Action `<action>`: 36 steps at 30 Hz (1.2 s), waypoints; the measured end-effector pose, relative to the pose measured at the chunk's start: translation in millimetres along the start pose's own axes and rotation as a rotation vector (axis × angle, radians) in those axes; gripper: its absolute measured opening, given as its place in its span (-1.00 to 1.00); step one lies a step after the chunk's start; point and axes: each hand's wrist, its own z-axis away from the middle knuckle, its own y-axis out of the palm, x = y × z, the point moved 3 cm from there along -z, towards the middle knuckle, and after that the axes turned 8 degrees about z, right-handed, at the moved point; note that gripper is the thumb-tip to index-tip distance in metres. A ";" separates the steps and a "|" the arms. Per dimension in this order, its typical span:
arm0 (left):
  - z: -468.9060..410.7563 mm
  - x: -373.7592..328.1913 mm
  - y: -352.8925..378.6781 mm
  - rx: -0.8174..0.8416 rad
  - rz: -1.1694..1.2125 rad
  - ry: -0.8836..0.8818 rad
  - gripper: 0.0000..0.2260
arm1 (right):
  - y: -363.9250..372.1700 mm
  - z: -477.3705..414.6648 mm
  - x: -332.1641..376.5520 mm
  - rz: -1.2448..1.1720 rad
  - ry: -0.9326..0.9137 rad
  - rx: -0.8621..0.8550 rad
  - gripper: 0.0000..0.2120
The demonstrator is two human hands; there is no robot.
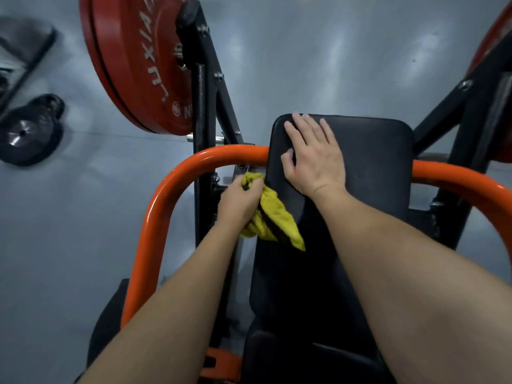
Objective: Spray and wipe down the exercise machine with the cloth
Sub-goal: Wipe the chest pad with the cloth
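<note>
Black pad (368, 173); cloth (273, 220) in left grip (241, 200)

- The orange bar (155, 217) is curving behind the black pad (374, 167) from 8 to 3 o'clock.
- The red weight plate (130, 59) is blocking 11 o'clock.
- The grey floor (318, 51) is lying open at 12 o'clock.

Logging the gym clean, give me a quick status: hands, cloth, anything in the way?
Left hand grips yellow cloth at black pad edge. Right hand flat on pad. Orange bar close beside left hand; no spray bottle in view.
</note>
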 end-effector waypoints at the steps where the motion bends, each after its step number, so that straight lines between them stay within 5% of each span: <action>1: 16.8 18.3 -1.4 0.035 -0.033 -0.055 -0.68 | 0.5 -0.2 0.4 0.006 -0.007 0.027 -0.44; 7: 115.6 109.4 -23.9 0.332 -0.249 -0.361 -0.59 | -12.2 24.9 17.3 -0.034 0.104 0.296 -0.39; 13: 137.0 55.9 -46.5 0.146 -0.100 -0.192 -0.56 | -69.2 130.7 47.1 -0.348 0.235 0.543 -0.43; 18: 162.5 -6.8 -72.9 0.151 0.077 -0.069 -0.53 | -154.4 186.9 46.0 -0.485 0.571 0.655 -0.62; 25: 252.5 -64.7 -97.7 0.269 0.353 0.088 -0.89 | -296.0 269.1 67.9 -0.591 0.823 0.486 -0.74; 30: 344.2 -82.4 -82.0 0.464 0.430 0.268 -0.92 | -370.1 330.7 71.9 -0.624 0.953 0.286 -0.74; 36: 422.3 -87.5 -19.3 0.612 0.481 0.176 -0.89 | -445.9 410.3 47.5 -0.537 1.158 -0.036 -0.79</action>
